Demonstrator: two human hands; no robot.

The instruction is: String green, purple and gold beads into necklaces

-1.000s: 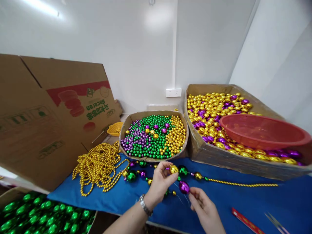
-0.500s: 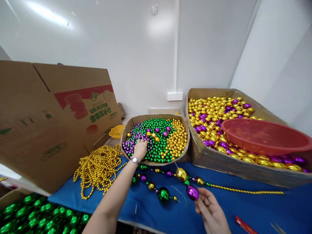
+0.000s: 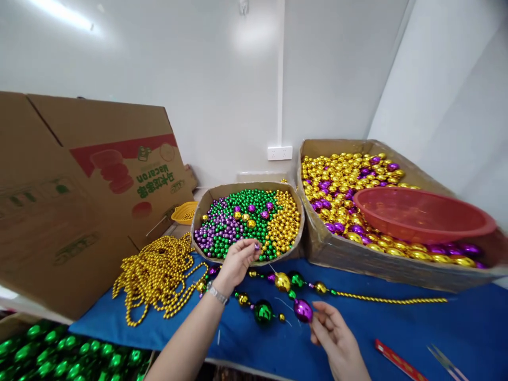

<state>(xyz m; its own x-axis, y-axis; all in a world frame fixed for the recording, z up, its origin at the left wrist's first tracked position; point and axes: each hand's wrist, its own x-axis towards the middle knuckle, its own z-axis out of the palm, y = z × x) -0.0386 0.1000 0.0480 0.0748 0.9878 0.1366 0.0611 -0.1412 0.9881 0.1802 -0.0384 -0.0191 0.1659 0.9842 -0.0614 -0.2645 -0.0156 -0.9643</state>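
Observation:
A small purple bead [image 3: 257,246] is pinched between the fingertips of my left hand [image 3: 240,260], just over the near rim of a cardboard tray [image 3: 300,233] of small purple, green and gold beads. My right hand [image 3: 331,330] grips a large purple bead [image 3: 303,310] at its side. That bead hangs on a string below a small green bead [image 3: 292,294] and a large gold bead [image 3: 282,282]. Thin clear string shows near them. More of the strand, with a large green bead [image 3: 263,312], lies on the blue cloth; my left hand and wrist hide part of it.
A large box [image 3: 381,267] of gold and purple beads holds a red basin [image 3: 424,211]. Gold bead chains [image 3: 159,275] lie left, before a cardboard carton [image 3: 119,211]. A red packet [image 3: 399,360] and tweezers [image 3: 446,362] are front right; green beads [image 3: 71,352] front left.
My left hand has come out of the bead tray toward my right hand, now with a small purple bead. My right hand keeps the large purple bead. The view has shifted slightly.

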